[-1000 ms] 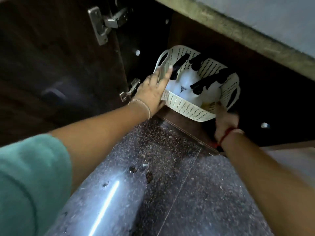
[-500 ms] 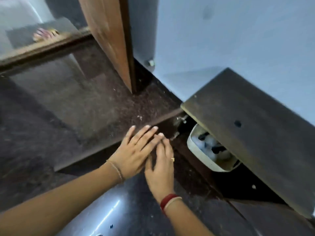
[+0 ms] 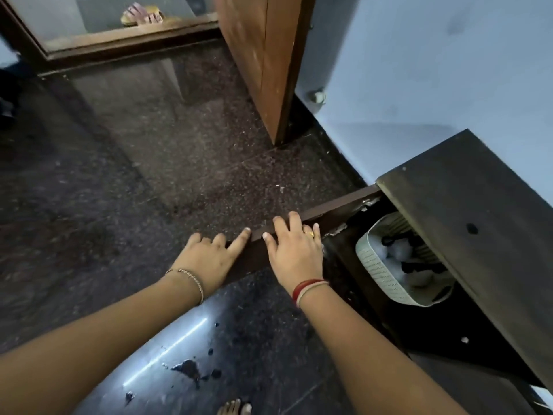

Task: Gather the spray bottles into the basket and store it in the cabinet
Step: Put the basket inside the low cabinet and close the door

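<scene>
The white perforated basket sits inside the low dark cabinet at the right, partly hidden under the cabinet's top. White spray bottles with black heads lie in it. The cabinet door stands open, seen edge-on from above. My left hand rests on the door's top edge with its fingers curled over it. My right hand grips the same edge beside it, closer to the hinge.
Dark speckled stone floor lies all around. A brown wooden room door stands open at the back, with a doorstop on the pale blue wall. A sandal lies past the threshold. My toes show at the bottom edge.
Both hands let go of the basket, left it inside the cabinet and moved onto the door's top edge. The view rose from the cabinet's inside to above it.
</scene>
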A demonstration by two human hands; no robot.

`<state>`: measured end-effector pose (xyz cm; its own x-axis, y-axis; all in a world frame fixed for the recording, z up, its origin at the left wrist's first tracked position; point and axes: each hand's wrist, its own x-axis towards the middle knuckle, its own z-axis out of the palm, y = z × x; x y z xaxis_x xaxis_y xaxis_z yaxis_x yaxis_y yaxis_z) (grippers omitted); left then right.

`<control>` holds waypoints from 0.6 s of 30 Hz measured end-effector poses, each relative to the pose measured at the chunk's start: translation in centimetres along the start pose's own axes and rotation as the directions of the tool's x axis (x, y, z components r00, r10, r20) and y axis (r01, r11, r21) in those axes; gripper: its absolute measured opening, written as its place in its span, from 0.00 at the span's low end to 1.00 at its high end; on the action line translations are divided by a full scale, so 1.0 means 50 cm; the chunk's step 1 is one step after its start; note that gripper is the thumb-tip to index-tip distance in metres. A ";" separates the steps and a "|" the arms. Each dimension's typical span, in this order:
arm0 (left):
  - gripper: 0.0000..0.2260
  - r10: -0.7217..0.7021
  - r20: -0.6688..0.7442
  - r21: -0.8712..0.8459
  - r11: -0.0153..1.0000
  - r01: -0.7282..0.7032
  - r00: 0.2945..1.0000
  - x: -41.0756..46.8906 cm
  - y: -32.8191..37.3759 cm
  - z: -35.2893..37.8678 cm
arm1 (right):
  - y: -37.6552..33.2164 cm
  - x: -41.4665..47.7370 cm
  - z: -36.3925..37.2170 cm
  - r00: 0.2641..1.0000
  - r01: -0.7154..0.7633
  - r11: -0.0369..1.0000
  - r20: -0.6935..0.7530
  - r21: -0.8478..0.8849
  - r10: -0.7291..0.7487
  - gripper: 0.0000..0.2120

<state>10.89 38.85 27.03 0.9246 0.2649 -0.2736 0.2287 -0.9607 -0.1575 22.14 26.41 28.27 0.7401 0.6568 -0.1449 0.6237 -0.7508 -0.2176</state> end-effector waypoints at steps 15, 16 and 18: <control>0.27 0.187 0.186 -0.661 0.751 -0.018 0.965 -0.087 0.389 -0.010 | 0.218 -0.203 -0.009 0.994 -0.093 0.995 -0.065 -0.043 0.090 0.11; 0.28 0.131 0.215 -0.715 0.696 0.065 0.968 -0.080 0.419 -0.017 | 0.246 -0.223 -0.004 0.994 -0.096 0.995 -0.052 0.005 0.097 0.15; 0.33 0.035 0.186 -0.733 0.670 0.115 0.982 -0.065 0.476 -0.033 | 0.304 -0.262 0.012 0.993 -0.107 0.991 -0.032 0.084 0.110 0.25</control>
<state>13.82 14.96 25.74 0.8592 0.2424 -0.4505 0.4830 -0.6744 0.5584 21.78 6.45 26.28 0.8116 0.5679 -0.1372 0.5178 -0.8079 -0.2813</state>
